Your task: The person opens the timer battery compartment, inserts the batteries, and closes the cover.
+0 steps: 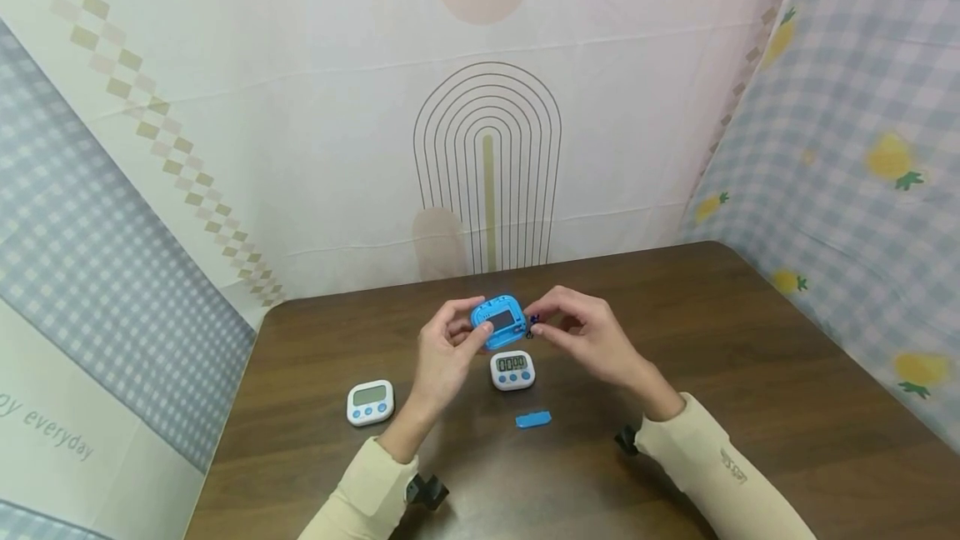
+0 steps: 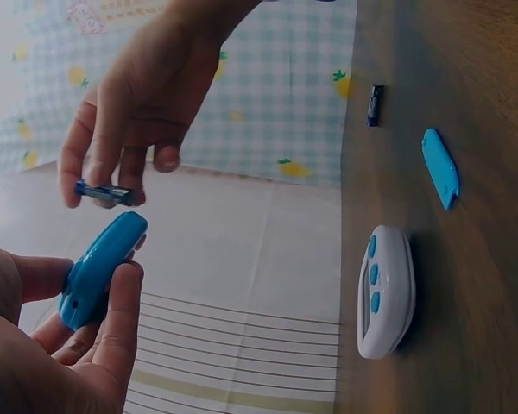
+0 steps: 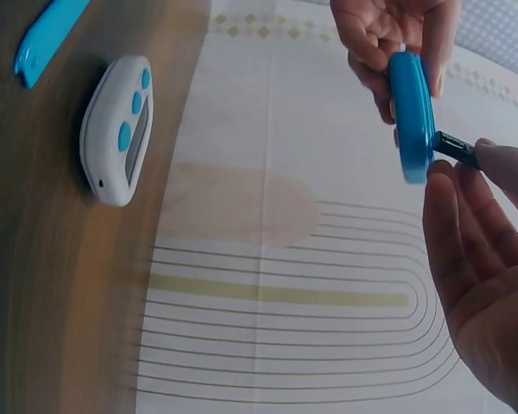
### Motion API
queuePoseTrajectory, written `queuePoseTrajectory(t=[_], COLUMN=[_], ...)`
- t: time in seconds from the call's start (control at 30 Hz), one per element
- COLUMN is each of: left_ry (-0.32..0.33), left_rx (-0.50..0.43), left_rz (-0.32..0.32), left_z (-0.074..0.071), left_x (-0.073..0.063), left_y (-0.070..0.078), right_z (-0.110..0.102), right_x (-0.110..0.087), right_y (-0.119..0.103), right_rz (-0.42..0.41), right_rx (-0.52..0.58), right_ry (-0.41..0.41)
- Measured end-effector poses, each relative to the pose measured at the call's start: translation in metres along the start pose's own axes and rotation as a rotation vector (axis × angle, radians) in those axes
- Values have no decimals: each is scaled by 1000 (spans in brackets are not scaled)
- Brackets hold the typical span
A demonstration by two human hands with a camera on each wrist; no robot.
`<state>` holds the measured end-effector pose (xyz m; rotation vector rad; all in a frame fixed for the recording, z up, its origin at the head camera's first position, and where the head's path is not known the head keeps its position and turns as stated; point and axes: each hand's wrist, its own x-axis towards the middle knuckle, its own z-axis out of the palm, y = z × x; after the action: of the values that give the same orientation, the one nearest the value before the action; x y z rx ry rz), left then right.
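Observation:
My left hand [image 1: 450, 348] grips a blue digital timer [image 1: 498, 320] by its edges, raised over the table, its open back turned up in the head view. The right hand [image 1: 588, 332] pinches a small dark battery [image 3: 456, 149] between thumb and fingers, beside the timer's right edge. In the right wrist view the battery's end overlaps the timer's edge; whether they touch I cannot tell. A second battery [image 2: 375, 105] lies on the table. Near it is a blue battery cover [image 1: 533, 419], detached.
A white timer [image 1: 513, 371] with blue buttons and digits showing sits just below the hands. Another white timer [image 1: 371, 403], its screen blank, lies to the left. Both rest on the brown wooden table [image 1: 322, 348]. Patterned cloth [image 1: 337, 148] hangs behind it.

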<state>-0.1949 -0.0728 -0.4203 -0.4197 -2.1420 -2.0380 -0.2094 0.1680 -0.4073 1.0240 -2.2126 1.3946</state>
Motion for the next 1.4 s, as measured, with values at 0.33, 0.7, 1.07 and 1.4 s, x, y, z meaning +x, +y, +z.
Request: queuePoseTrajectory(t=[0.33,0.7,1.07,1.4], left_ry=[-31,-51,-60,-64], left_rx=[-39,-60,-74,-73], left_rz=[-23,-25,-27,-6], left_z=[3,5,6,5], left_x=[-1,-2,-4,-4], left_y=[-3,-3,-3,-3], right_z=[8,16,21,26], right_x=[-1,-2,-2,-2], right_y=[-2,-2,-6,-9], right_rz=[-156,-294,-318,-240], right_rx=[-6,-112,-106,-95], right_ry=[11,12,26,11])
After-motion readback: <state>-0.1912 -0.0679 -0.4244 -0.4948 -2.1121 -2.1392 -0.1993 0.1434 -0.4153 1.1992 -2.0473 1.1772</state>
